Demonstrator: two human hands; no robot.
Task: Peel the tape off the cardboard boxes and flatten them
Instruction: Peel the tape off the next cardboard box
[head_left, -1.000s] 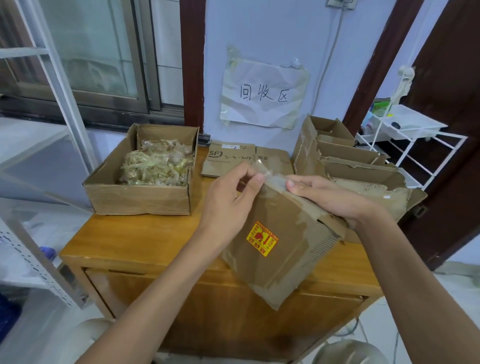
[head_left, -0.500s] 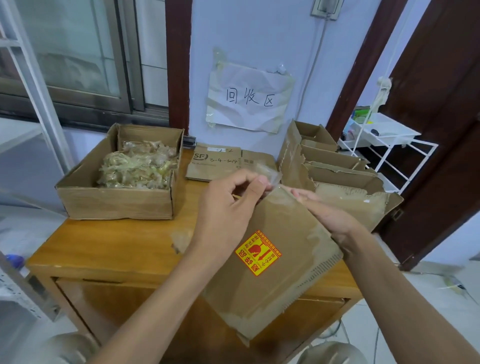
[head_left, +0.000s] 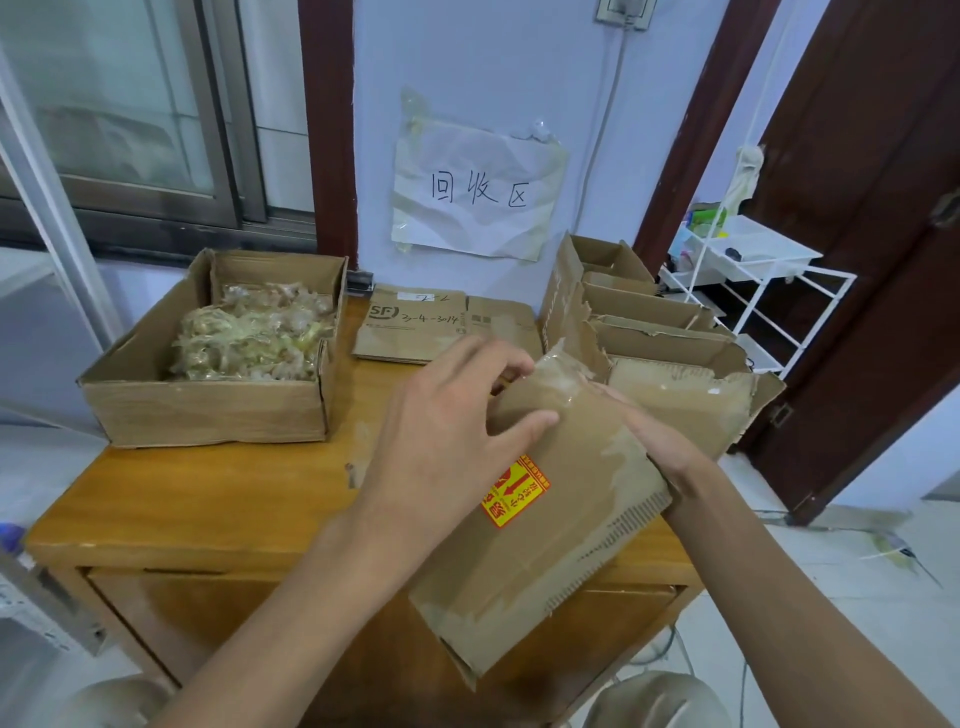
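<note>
Over the front right corner of the wooden table (head_left: 218, 499), a person holds a flattened cardboard box (head_left: 550, 551) tilted up, its lower end hanging past the table's front edge. The left hand (head_left: 447, 436) grips the box's upper left edge, thumb lying across its face and fingers curled behind the top. The right hand (head_left: 660, 447) holds the box's right side, mostly hidden behind the cardboard, so I cannot tell how its fingers sit. A yellow and red sticker (head_left: 514, 491) shows on the box's face, just below the left hand. At the table's back left stands an open box of peeled tape (head_left: 249, 343). A flat stack of cardboard (head_left: 431, 327) lies at the back middle, and torn boxes (head_left: 649, 332) stand at the back right.
</note>
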